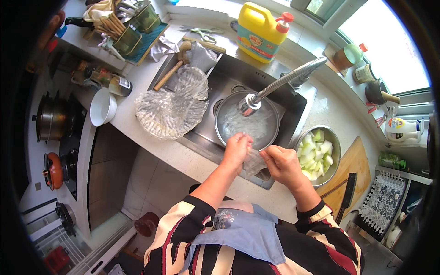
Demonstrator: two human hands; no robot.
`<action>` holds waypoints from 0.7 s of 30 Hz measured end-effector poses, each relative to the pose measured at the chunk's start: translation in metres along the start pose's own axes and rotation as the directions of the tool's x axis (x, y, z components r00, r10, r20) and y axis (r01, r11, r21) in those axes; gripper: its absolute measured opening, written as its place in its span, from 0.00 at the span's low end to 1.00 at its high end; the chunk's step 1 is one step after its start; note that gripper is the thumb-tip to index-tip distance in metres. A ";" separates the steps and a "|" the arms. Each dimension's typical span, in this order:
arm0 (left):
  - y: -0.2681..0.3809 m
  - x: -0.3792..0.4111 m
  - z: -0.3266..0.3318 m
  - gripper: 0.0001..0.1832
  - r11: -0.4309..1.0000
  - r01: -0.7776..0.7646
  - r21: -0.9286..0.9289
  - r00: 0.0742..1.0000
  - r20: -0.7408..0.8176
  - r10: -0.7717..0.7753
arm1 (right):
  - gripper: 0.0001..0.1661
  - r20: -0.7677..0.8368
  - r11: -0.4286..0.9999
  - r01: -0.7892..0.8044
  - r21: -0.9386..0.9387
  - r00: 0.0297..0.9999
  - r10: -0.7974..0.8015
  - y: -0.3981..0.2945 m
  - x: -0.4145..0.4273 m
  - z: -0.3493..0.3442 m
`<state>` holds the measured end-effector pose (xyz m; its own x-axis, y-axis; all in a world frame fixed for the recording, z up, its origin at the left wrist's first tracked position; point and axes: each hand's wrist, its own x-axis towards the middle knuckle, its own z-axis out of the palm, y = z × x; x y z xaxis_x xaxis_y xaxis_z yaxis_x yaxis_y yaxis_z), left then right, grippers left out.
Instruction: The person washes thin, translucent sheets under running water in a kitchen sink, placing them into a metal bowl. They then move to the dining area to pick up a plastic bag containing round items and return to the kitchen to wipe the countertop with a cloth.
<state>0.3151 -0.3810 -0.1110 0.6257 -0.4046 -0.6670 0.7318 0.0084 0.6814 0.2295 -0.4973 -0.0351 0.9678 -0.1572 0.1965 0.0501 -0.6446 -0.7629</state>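
Note:
My left hand point(237, 151) and my right hand point(282, 163) pinch a thin clear plastic bag point(253, 164) between them, over the front rim of the steel sink point(292, 99). Just beyond my hands, a round metal pot point(217, 120) sits in the sink. Clear water and pale translucent pieces point(247, 125) show inside it; what the pieces are I cannot tell. Over the pot hangs the head of the chrome faucet point(250, 105). Right of my right hand stands a metal bowl point(337, 151) of pale green cut melon or gourd chunks point(314, 153).
A patterned clear dish point(168, 111) and a wooden-handled tool point(168, 75) lie left. Behind stand a yellow detergent jug point(257, 34) and scissors point(205, 35). Rightward, a knife point(347, 197) and chopsticks point(334, 189) rest on a cutting board point(357, 165). A white bowl point(103, 108) sits near the counter edge.

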 end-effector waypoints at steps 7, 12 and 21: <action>-0.006 0.042 -0.043 0.07 0.992 0.095 0.079 0.995 -0.001 -0.095 | 0.09 -0.213 0.838 -0.473 0.271 0.820 0.532 0.011 -0.020 0.010; -0.011 0.058 -0.040 0.12 0.919 0.018 0.394 0.978 0.183 -0.098 | 0.18 -0.091 0.706 -0.610 0.360 0.730 0.677 0.060 -0.027 0.062; -0.010 0.096 -0.052 0.09 0.269 -0.452 0.850 0.853 0.325 0.408 | 0.21 -0.127 0.515 -0.478 0.712 0.634 0.763 0.087 -0.027 0.097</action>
<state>0.3818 -0.3729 -0.1978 0.7446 -0.6389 -0.1933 -0.3160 -0.5924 0.7411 0.2314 -0.4763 -0.1665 0.6204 -0.6864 -0.3793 -0.2609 0.2755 -0.9252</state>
